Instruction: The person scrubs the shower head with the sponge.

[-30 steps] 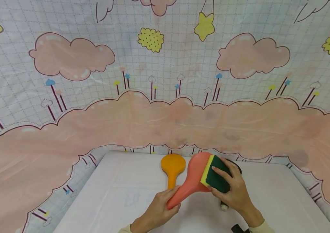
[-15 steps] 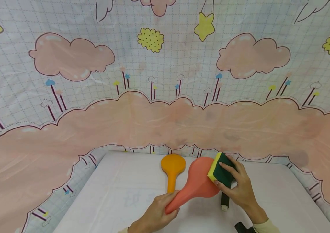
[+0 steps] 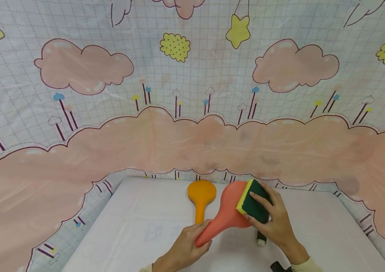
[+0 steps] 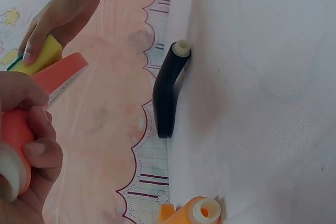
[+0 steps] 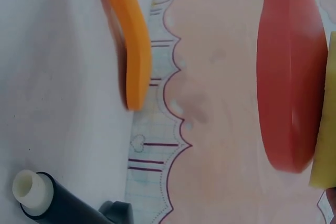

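My left hand grips the handle of a coral handheld shower head, held up over the table and tilted to the right. Its pale hollow handle end shows in the left wrist view. My right hand holds a yellow and green scouring sponge between thumb and fingers. The sponge's yellow side lies against the rounded back of the shower head. In the right wrist view, the yellow layer meets the coral head, and most of that hand is out of frame.
An orange shower head lies at the back of the white table. A black one lies to its right, partly hidden by my right hand in the head view. Another black object is near the right sleeve. Patterned cloth hangs behind.
The sponge slid right and down toward the shower head's outer edge, then back left. The shower head dipped slightly and rose again. Both hands keep their hold.
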`<state>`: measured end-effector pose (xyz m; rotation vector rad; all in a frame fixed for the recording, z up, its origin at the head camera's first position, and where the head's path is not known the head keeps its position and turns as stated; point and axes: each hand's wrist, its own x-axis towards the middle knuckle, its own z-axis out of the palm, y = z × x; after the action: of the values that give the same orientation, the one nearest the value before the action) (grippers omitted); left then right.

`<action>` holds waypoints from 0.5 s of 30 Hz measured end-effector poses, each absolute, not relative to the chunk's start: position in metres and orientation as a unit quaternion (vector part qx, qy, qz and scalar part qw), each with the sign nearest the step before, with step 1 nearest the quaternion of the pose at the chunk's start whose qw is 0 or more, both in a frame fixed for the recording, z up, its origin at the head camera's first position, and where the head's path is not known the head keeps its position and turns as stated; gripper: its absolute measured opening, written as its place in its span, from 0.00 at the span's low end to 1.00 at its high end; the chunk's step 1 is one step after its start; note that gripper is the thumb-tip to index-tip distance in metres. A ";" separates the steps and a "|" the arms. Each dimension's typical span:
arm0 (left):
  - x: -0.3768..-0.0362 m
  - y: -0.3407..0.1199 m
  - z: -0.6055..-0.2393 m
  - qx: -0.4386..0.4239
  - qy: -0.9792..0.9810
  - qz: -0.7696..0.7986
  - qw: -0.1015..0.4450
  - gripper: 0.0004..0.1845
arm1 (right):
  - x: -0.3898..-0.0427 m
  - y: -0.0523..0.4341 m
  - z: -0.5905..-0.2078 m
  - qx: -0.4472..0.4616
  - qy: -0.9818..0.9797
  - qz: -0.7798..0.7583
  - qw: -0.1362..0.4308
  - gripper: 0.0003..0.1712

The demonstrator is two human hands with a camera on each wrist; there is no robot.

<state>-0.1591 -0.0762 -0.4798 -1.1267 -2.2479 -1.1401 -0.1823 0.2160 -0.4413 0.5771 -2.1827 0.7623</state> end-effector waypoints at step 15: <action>-0.157 -0.070 -0.473 -0.356 -0.825 -0.416 0.141 0.27 | -0.173 0.201 -0.439 0.261 -0.856 0.269 0.356 0.34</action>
<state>-0.1567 -0.0703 -0.4730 -1.0290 -2.3812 -1.2010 -0.1735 0.2008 -0.4386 0.6752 -2.2111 0.6945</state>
